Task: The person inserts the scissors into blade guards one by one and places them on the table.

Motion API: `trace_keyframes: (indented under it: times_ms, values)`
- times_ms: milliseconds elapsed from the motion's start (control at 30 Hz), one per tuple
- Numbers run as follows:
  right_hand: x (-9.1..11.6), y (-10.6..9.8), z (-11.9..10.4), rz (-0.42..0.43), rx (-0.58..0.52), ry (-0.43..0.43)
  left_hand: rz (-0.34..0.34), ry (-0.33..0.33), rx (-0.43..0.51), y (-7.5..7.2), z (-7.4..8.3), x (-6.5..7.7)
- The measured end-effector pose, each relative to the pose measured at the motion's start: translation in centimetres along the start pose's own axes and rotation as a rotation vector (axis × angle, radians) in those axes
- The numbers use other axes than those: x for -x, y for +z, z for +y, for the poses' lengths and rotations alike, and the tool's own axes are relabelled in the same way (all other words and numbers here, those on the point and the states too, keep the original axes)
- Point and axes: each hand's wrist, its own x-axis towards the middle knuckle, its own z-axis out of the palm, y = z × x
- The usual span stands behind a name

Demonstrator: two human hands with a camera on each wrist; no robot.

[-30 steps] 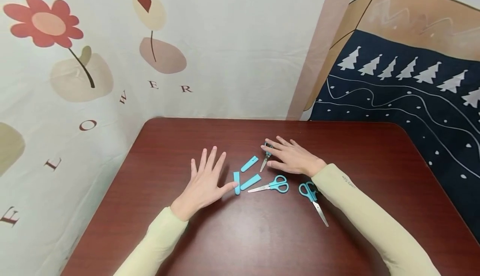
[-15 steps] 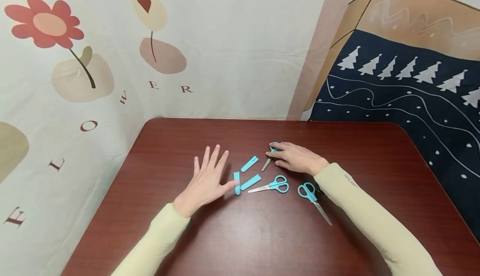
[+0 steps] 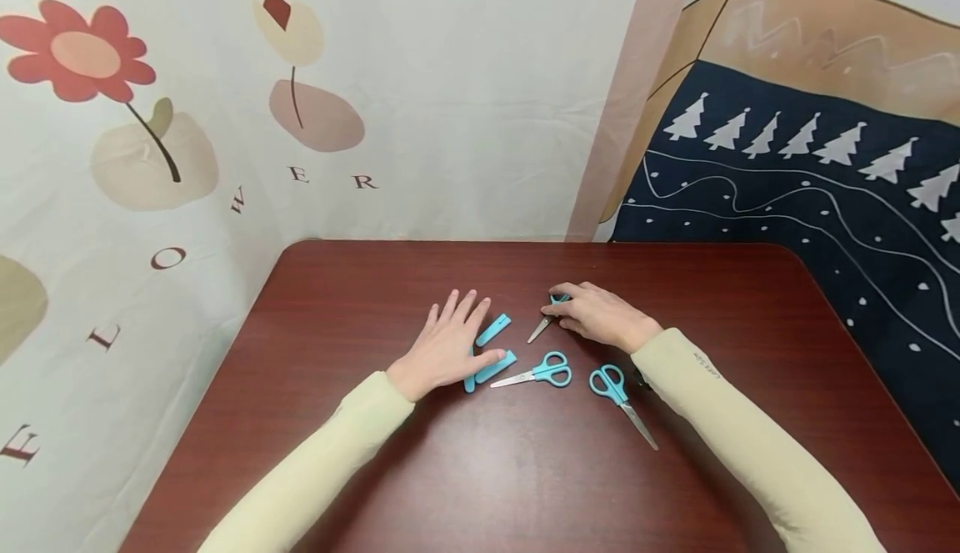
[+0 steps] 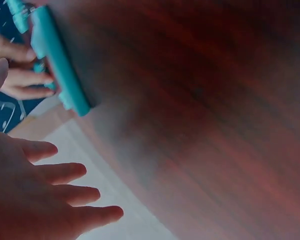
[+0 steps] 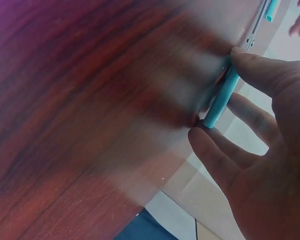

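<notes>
My right hand [image 3: 600,315] holds the far pair of scissors [image 3: 540,329] by its teal handle, thumb on one side and fingers on the other; the right wrist view shows the handle [image 5: 221,102] between them just over the tabletop. Fingers spread, my left hand [image 3: 442,349] hovers over the teal blade covers. One cover [image 3: 493,330] lies beyond its thumb, a second cover [image 3: 498,367] is below the thumb, and a third cover [image 3: 469,384] is mostly hidden under the hand. Whether the left hand touches any cover, I cannot tell.
Between the hands lies another pair of scissors [image 3: 536,375], blades pointing left. Nearer my right sleeve, a third pair of scissors [image 3: 618,393] points its blades toward me. The brown table [image 3: 480,486] ends at a printed cloth backdrop [image 3: 450,119].
My left hand has moved right, over the covers. The right hand's fingers have closed round the far scissors' handle and drawn it slightly right; its earlier spread fingers are now curled.
</notes>
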Motion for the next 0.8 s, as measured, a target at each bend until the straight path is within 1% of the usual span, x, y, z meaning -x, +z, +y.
trace_keyframes:
  times_ms: [67,167,267,400,467,600,700,800]
  values:
    - [0.0,0.0,-0.1,0.001,0.002,0.007,-0.012,0.011,-0.028,0.2,0.1,-0.4]
    - [0.1,0.0,-0.1,0.006,0.004,0.013,-0.008,0.029,-0.046,0.3,0.2,-1.1]
    - [0.2,0.0,-0.1,0.004,-0.001,0.023,0.006,0.036,-0.040,0.2,0.4,-1.8]
    - [0.3,0.1,-0.1,0.003,-0.003,0.034,0.013,0.018,-0.016,0.3,0.7,-2.5]
    - [0.4,0.1,-0.1,0.011,-0.001,0.031,0.015,0.015,-0.022,0.4,0.8,-2.8]
    - [0.6,0.0,0.0,0.035,0.007,0.022,0.041,0.043,-0.049,0.4,1.0,-3.4]
    - [0.7,-0.1,0.1,0.045,0.009,0.028,0.045,0.052,-0.030,0.3,1.0,-3.7]
    - [0.7,-0.3,0.2,0.041,-0.003,0.050,0.025,0.054,-0.001,0.2,1.1,-3.9]
